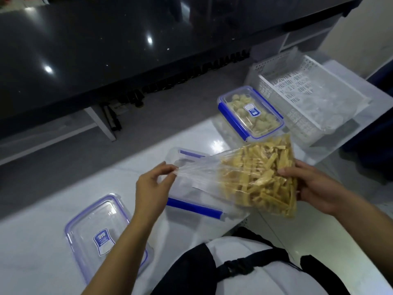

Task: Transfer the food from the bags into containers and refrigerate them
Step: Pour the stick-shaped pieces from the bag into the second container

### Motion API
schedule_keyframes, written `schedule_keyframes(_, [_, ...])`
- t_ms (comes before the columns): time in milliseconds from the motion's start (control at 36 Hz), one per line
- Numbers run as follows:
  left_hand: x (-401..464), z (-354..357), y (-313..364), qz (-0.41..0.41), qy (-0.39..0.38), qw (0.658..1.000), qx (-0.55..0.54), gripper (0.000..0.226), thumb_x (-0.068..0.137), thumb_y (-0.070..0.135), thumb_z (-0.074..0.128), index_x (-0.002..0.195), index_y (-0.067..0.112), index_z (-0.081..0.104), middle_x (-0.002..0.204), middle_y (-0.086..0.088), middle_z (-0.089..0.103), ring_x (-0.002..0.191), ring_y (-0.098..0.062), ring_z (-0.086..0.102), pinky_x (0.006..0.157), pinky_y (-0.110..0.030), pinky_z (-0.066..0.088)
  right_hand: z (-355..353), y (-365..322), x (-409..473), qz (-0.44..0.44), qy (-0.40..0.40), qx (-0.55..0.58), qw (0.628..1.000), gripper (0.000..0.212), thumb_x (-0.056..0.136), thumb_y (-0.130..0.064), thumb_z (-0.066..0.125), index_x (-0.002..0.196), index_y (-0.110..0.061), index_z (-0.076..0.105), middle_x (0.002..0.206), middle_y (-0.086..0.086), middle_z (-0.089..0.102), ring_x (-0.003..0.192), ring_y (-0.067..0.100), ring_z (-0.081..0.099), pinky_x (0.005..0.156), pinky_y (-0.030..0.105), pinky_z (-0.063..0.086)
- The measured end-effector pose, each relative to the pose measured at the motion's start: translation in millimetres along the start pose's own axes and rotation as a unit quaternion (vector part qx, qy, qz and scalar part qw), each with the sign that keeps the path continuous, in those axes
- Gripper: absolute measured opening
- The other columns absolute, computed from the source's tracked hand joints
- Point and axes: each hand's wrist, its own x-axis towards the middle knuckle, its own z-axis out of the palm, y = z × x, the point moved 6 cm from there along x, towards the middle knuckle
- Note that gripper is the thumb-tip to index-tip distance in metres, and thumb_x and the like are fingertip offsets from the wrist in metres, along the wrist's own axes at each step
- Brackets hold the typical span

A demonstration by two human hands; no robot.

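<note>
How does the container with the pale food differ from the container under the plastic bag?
The far container is closed, its lid clipped on; the near container is open, its lid lying apart beside it. The far container holds pale round pieces; the near container appears to hold no food yet. The far container stands in plain view; the near container is partly covered by the bag that both hands hold. Both are clear, rectangular, with blue clips.

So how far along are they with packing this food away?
One lidded container already holds pale food pieces. The bag of yellow strips is still full, held by the left hand at its mouth and the right hand at its bottom, over the open container. Its lid lies aside. Emptying, closing and refrigerating remain.
</note>
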Motion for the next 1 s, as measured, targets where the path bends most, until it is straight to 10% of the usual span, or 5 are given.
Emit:
schedule_keyframes(556, [-6.4,1.4,-1.4,0.01,-0.008,1.0,-0.006,0.02,0.092,0.021,0.07,0.087,0.039,0.076,0.095,0.03,0.072,0.1,0.008,0.064,0.078,-0.002,0.047,2.3,-22.0,5.0,-0.015,-0.017,-0.023,0.999,0.041,0.067,-0.027,0.077,0.108,-0.031,0.075,0.117,0.014,0.072,0.097,0.033,0.07,0.083,0.05,0.056])
schedule_keyframes(1000, [-12.3,2.0,9.2,0.064,-0.014,0.991,0.116,0.013,0.094,0.018,0.069,0.096,0.03,0.072,0.106,0.013,0.068,0.097,-0.004,0.061,0.083,-0.012,0.045,16.2,-26.3,2.7,-0.021,-0.013,-0.014,1.0,0.054,0.062,-0.027,0.083,0.115,-0.023,0.072,0.123,0.017,0.07,0.118,0.044,0.061,0.095,0.061,0.05])
